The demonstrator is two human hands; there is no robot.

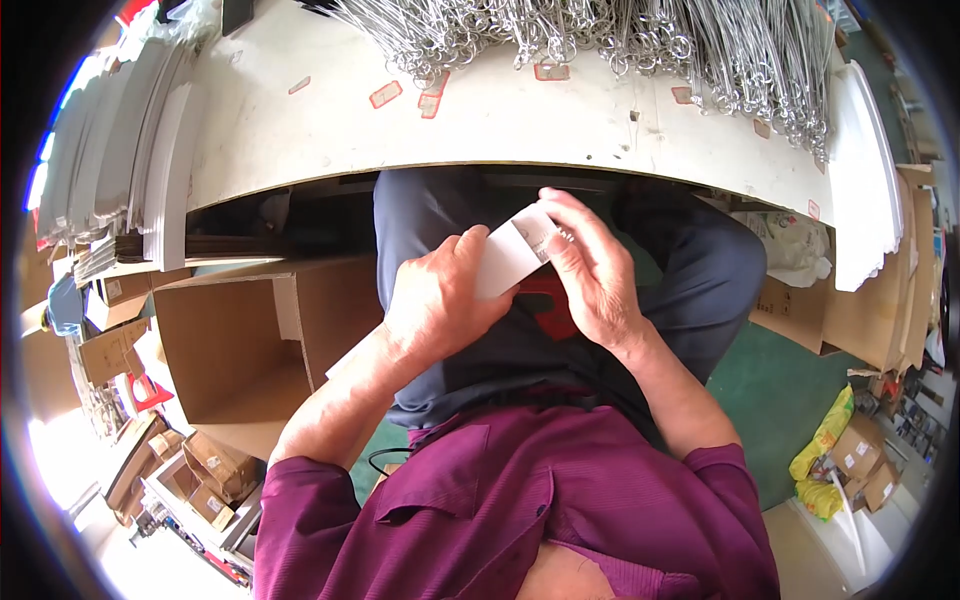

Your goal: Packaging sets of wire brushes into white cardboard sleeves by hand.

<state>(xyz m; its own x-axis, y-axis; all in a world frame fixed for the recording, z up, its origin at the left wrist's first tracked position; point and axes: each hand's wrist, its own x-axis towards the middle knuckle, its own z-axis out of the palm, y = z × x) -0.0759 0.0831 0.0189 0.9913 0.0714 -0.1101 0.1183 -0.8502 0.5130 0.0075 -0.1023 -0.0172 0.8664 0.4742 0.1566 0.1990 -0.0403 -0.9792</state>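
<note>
Over my lap, my left hand [440,300] and my right hand [592,268] both grip one small white card [512,252], tilted with its upper end to the right. A thin metal piece shows at the card's upper right end, under my right fingers. My left hand wraps the card's lower left end. Below the hands are my dark trousers and a purple shirt.
A white worktable [500,120] lies ahead, with a heap of silver wire hooks [620,40] along its far edge. An open cardboard box [250,340] stands at my left. Stacks of white sheets [130,140] are at far left, cartons and yellow bags [825,440] at right.
</note>
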